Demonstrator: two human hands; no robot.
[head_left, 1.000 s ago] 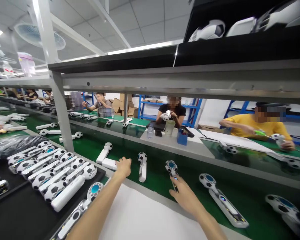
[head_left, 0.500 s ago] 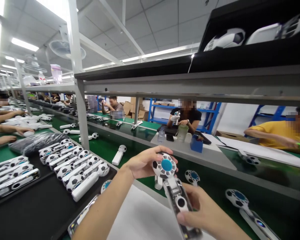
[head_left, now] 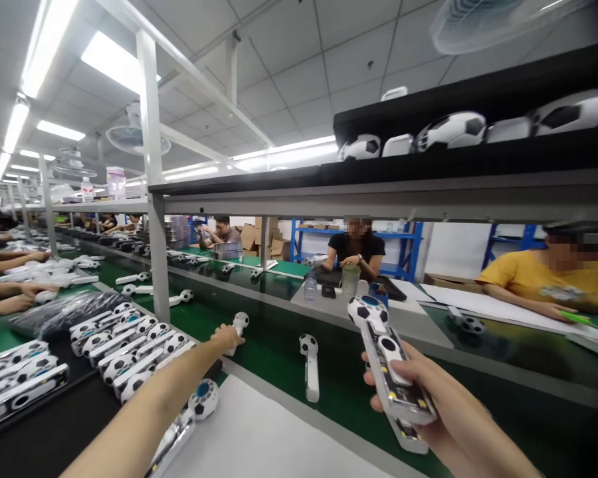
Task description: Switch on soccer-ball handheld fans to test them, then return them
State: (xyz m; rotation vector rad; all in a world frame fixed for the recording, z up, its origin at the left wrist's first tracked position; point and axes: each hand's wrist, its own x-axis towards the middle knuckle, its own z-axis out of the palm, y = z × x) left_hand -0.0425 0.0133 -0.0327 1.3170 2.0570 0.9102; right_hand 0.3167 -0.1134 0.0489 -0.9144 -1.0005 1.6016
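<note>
My left hand [head_left: 224,337] reaches out over the green conveyor belt, its fingers closed around the handle of a white handheld fan [head_left: 241,320] with a football-patterned head. Most of that handle is hidden by the hand. At the right, my right hand [head_left: 418,392] grips another football-patterned fan [head_left: 389,345], head up, its open handle showing circuit parts and a round black spot. Beneath it the end of a second handle [head_left: 409,438] shows in the same hand. Between my hands, a further white fan [head_left: 311,372] lies on the belt.
Rows of similar fans fill a black tray [head_left: 40,438] at the left. A white sheet [head_left: 259,431] lies in front of me, with a fan [head_left: 204,398] at its left edge. A metal post [head_left: 158,265] and an overhead shelf [head_left: 289,202] frame the belt. Co-workers sit beyond and left.
My left hand has left the fan head it was touching and moved left and forward to a fan on the belt. My right hand has moved slightly right, still holding its fan.
</note>
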